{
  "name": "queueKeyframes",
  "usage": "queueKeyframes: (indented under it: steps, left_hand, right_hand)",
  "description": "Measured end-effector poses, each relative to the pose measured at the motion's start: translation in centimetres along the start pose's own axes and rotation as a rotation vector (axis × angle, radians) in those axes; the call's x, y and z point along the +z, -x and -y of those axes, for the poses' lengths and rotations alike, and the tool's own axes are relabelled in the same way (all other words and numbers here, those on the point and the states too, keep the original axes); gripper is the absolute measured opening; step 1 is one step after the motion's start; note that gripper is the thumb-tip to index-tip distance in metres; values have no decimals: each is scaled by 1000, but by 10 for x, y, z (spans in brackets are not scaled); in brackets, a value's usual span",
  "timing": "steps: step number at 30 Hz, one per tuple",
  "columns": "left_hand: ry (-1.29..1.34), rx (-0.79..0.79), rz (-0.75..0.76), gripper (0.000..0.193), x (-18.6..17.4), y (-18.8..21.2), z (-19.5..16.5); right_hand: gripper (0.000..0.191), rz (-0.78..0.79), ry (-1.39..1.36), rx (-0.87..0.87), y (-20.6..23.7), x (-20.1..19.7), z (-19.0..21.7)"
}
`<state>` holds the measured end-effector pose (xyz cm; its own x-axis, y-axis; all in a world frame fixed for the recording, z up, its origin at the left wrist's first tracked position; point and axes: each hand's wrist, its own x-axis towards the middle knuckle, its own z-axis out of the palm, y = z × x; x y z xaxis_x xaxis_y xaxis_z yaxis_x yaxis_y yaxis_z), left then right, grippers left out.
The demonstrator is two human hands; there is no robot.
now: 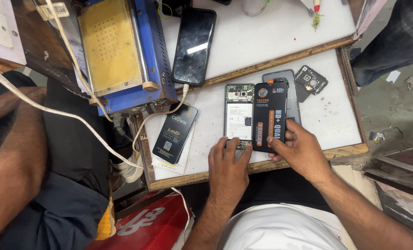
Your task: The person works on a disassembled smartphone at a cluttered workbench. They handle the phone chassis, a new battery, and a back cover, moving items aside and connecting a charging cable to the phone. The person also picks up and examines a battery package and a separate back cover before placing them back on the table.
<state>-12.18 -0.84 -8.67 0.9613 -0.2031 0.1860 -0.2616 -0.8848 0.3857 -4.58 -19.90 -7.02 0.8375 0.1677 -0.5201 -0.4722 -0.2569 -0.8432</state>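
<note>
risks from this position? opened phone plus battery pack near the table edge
1. The opened phone lies with its board bare under the left hand; fingertip pressure might harm parts.
2. The black battery pack, gripped by the right hand, overlaps the grey back cover and could slip.
3. The small black module sits loose and could get knocked away.

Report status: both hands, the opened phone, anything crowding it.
Left hand fingertips on bottom edge of opened phone. Right hand grips black battery pack, upright beside phone. Grey back cover lies under pack; small camera module lies close by.
</note>
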Motion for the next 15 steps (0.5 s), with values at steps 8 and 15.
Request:
queueKeyframes:
  steps: [8,15]
  left_hand:
    - [-19,-10,43,27,-8,-14,-5]
    - [-67,49,66,25,-19,-25,-10]
  right_hand:
    - [34,17,-30,7,3,-4,0]
    - [61,-4,-29,25,13,-6,13]
